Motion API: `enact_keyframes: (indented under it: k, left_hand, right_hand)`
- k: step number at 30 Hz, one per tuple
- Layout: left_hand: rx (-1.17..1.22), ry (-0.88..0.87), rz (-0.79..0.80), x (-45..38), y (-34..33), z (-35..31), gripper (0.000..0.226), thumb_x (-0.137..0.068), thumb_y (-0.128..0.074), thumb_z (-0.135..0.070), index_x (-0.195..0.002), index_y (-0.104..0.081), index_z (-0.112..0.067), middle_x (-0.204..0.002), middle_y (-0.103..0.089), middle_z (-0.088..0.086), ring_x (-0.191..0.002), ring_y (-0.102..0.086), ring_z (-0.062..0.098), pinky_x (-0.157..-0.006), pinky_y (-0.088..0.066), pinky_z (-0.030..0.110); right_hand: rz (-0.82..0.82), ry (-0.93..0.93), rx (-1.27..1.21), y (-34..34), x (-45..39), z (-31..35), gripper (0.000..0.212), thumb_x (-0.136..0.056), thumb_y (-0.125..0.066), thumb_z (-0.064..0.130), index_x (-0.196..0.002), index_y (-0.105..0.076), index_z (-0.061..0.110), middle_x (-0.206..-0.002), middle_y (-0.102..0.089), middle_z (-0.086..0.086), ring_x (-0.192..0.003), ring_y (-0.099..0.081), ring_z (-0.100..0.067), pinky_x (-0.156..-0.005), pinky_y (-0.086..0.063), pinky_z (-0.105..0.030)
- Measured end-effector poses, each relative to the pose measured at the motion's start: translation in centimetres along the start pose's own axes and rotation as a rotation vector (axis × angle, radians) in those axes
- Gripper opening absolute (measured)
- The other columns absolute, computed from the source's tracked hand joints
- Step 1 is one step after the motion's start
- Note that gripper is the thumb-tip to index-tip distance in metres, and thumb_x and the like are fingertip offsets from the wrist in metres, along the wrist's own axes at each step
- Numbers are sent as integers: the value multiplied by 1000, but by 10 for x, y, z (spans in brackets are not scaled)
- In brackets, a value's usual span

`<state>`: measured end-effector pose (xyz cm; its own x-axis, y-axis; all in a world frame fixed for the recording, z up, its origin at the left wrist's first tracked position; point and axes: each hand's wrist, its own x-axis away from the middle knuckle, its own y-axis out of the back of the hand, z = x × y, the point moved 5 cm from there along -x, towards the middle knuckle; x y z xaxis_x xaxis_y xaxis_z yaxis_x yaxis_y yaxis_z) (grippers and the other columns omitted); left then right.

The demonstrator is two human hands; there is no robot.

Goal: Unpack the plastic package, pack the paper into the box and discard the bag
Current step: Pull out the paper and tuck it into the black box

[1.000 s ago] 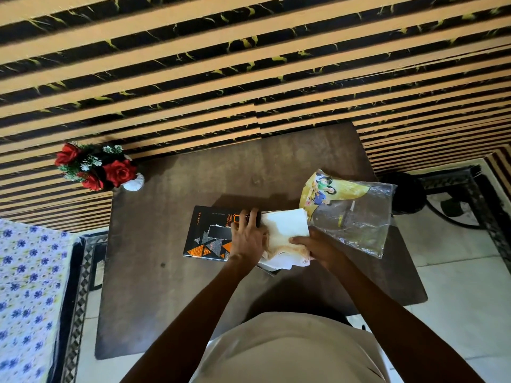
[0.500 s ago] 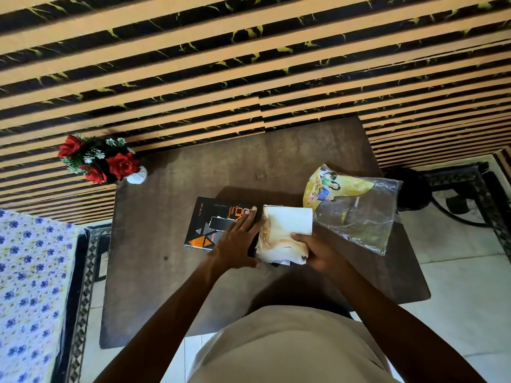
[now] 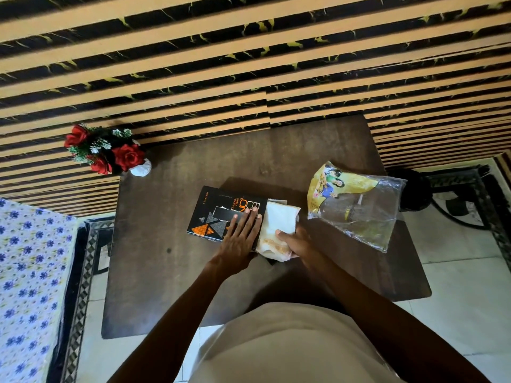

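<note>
A vase of red roses (image 3: 106,152) stands at the far left corner of the dark brown tabletop (image 3: 171,272), well apart from my work and clear of both arms. The emptied plastic bag (image 3: 356,205), clear with a yellow printed top, lies crumpled at the right edge of the tabletop, near the paper but not touching it. Nothing stands between me and the box. The tabletop is pushed against a wall of tan and black stripes (image 3: 249,64); a bed with a blue-flowered sheet (image 3: 25,286) runs along the left, pale floor tiles (image 3: 464,299) show on the right, and a dark stand (image 3: 414,189) sits on the floor past the bag.

My left hand (image 3: 239,241) lies flat on the black box (image 3: 221,214), palm down, fingers (image 3: 249,219) straight and pressed side by side, pointing away from me across its orange-and-grey printed lid. My right hand (image 3: 297,243) grips the folded white paper (image 3: 278,230) from the right, thumb on top, the other fingers curled beneath where I cannot see them. The paper, browned at its near end, sits just beside the box's right edge, touching my left hand; whether it is inside the box or lying against it I cannot tell. Both forearms reach forward from my cream-coloured shirt (image 3: 290,346).
</note>
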<state>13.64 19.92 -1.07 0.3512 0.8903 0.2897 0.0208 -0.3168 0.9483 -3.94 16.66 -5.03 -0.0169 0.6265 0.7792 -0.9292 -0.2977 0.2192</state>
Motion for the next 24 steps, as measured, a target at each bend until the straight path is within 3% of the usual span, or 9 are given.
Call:
enact_keyframes:
  k: [3, 6, 8, 10, 12, 16, 21, 22, 24]
  left_hand:
    - [28, 8, -6, 4, 3, 13, 113, -76, -58, -68, -152, 3, -10, -160, 7, 13, -148, 7, 33, -120, 1, 49]
    - [211, 217, -120, 17, 14, 42, 103, -78, -34, -79, -154, -5, -17, -162, 9, 11, -149, 12, 29, -119, 7, 51]
    - [357, 454, -202, 26, 17, 67, 104, -74, -38, -81, -154, -11, -19, -163, 3, 10, -150, 9, 30, -116, 7, 53]
    - [469, 645, -215, 31, 15, 84, 115, -64, -52, -81, -153, -10, -21, -163, 1, 11, -150, 4, 33, -116, 1, 58]
    - [536, 704, -193, 31, 14, 91, 124, -56, -63, -79, -152, -6, -25, -163, -1, 9, -149, -5, 36, -115, -12, 63]
    - [581, 709, -187, 33, 13, 92, 129, -52, -73, -74, -151, -4, -28, -162, -6, 6, -145, -15, 37, -113, -20, 62]
    - [629, 742, -184, 32, 14, 94, 140, -47, -77, -73, -152, 1, -23, -162, -6, 7, -146, -14, 37, -113, -18, 63]
    - [642, 750, -184, 32, 15, 94, 141, -47, -78, -71, -152, 2, -23, -162, -6, 8, -146, -14, 38, -113, -18, 63]
    - [658, 755, -188, 33, 17, 95, 142, -48, -80, -70, -152, 4, -22, -161, -7, 9, -145, -13, 39, -114, -19, 62]
  right_hand:
    - [-37, 22, -6, 5, -1, 4, 52, -82, -75, 31, -127, -58, 11, -118, -66, -5, -105, -67, -25, -76, -58, -33]
    - [18, 9, -40, 3, -9, 0, 59, -70, -85, 35, -121, -61, 16, -112, -69, -1, -98, -68, -21, -65, -54, -26]
    - [11, 32, 28, 1, -20, -10, 91, -48, -93, 49, -126, -53, 24, -119, -65, 2, -110, -64, -21, -79, -56, -32]
    - [-15, 74, 108, -6, -36, -24, 133, -27, -89, 67, -140, -31, 31, -135, -53, 3, -124, -54, -23, -101, -49, -42]
    - [-60, 105, 186, -12, -14, -9, 145, -30, -88, 65, -148, -12, 29, -144, -44, -3, -132, -47, -29, -109, -40, -48]
    - [-157, 174, 193, -25, 0, 15, 121, -55, -91, 31, -146, -13, 16, -137, -48, -10, -127, -48, -32, -104, -42, -40]
    - [4, 53, -21, -31, -17, 23, 67, -74, -81, 17, -125, -39, 10, -124, -57, -13, -113, -58, -32, -92, -53, -46]
    - [65, 31, -102, -29, -20, 21, 66, -71, -83, 12, -122, -42, 8, -122, -60, -13, -111, -61, -32, -87, -55, -44]
    - [197, -3, -188, -29, -23, 15, 85, -51, -92, 13, -125, -49, 5, -120, -66, -15, -109, -66, -32, -85, -57, -44]
